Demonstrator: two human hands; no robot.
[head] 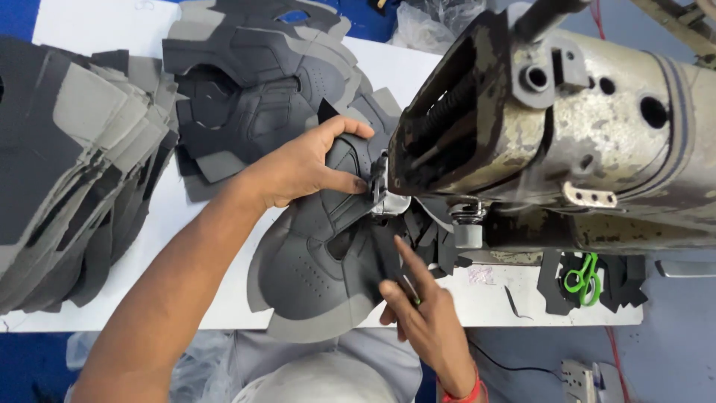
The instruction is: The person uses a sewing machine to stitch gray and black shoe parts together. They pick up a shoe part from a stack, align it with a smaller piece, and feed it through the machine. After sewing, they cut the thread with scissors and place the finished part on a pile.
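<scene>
From the head camera, a white worktable fills most of the view, with blue floor showing past its far and near edges and grey floor to the right. A worn, paint-chipped industrial sewing machine lies across the right half, its head reaching in toward the middle and hiding the table beneath it. On the left, a thick fanned stack of cut grey and black panels covers the table edge; behind the hands sits a second pile of stitched shoe uppers, dark grey with perforated patches. Crumpled clear plastic lies at the far edge. Near the right front of the table, green-handled thread snips rest on small black offcuts, just below the machine's body. The grey and black shoe upper being worked lies flat at the table's near edge, its far end tucked under the needle area. The left hand is closed on that far end, thumb and fingers pinching the material right beside the presser foot. The right hand, wearing a red wristband, has its fingers spread apart, extended and pressing on the upper's near right edge without clamping it.
</scene>
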